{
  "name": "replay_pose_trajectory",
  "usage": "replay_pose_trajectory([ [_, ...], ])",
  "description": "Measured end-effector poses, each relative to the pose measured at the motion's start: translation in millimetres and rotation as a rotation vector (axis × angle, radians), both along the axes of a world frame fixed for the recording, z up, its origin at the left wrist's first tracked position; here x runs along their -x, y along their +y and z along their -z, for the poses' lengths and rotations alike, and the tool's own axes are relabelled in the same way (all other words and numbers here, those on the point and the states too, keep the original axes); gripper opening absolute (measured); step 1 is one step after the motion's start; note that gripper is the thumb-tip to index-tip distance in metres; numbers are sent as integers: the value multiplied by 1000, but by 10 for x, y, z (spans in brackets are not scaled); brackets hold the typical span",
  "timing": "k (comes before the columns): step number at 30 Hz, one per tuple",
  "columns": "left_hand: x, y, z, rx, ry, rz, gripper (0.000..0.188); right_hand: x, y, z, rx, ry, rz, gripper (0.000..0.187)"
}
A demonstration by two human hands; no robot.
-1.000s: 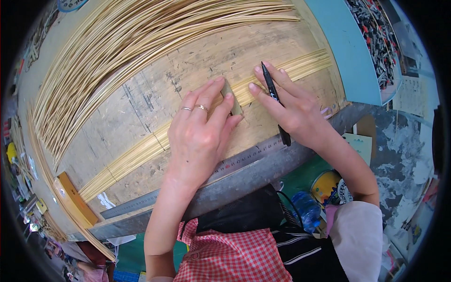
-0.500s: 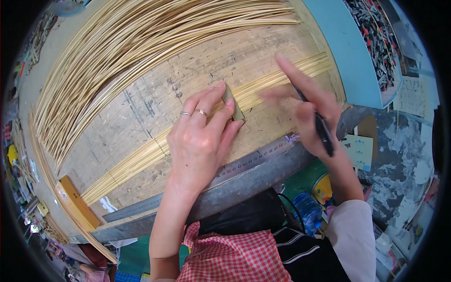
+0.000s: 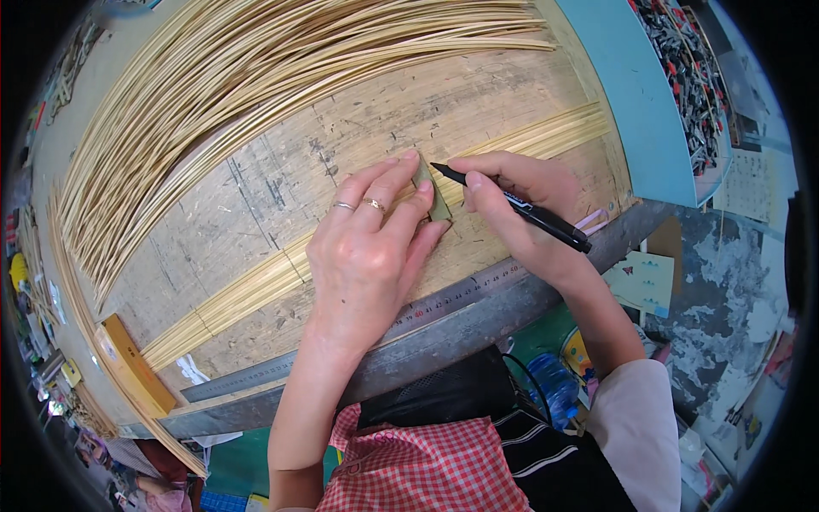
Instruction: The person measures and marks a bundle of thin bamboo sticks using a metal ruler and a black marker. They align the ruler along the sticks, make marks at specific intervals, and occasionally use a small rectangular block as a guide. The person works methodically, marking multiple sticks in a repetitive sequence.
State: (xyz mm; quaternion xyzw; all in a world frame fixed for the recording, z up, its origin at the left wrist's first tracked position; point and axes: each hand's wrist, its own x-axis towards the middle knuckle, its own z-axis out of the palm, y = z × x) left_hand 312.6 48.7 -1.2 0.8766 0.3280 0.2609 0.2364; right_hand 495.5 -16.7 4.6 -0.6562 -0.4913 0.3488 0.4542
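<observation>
A flat row of thin pale bamboo strips [image 3: 546,135] lies slantwise across the wooden board, with dark pen lines over it toward the left. My left hand [image 3: 363,243], wearing two rings, rests on the row. Its fingertips and thumb hold a short, flat, greenish strip [image 3: 435,192] crosswise on the bamboo. To the right of it, my right hand [image 3: 525,205] grips a black marker pen [image 3: 550,224]. The pen's dark tip is close beside the upper end of the greenish strip; whether it touches the bamboo I cannot tell.
A large pile of long thin strips [image 3: 171,145] curves across the far side. A metal ruler [image 3: 431,311] lies along the near edge. At the row's left end sits a yellow block [image 3: 136,367]. A light-blue box [image 3: 631,102] with small black and red pieces stands at right.
My right hand has moved left and down toward the greenish strip, bringing the marker's tip beside it. My left hand keeps its hold; the whole view has shifted slightly.
</observation>
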Motion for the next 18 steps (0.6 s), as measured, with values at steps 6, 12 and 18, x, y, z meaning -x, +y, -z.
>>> replay_pose_trajectory([
  [6, 0, -5, 7, 9, -8, -1, 33, 5, 51, -28, -100, -246, -88, 14],
  [12, -7, -5, -13, 6, 1, -4, 33, -26, -70, -127, -104, -351, -192, 12],
  [18, -1, -11, -1, -2, 6, -5, 32, -2, -163, -235, -68, -337, -140, 11],
])
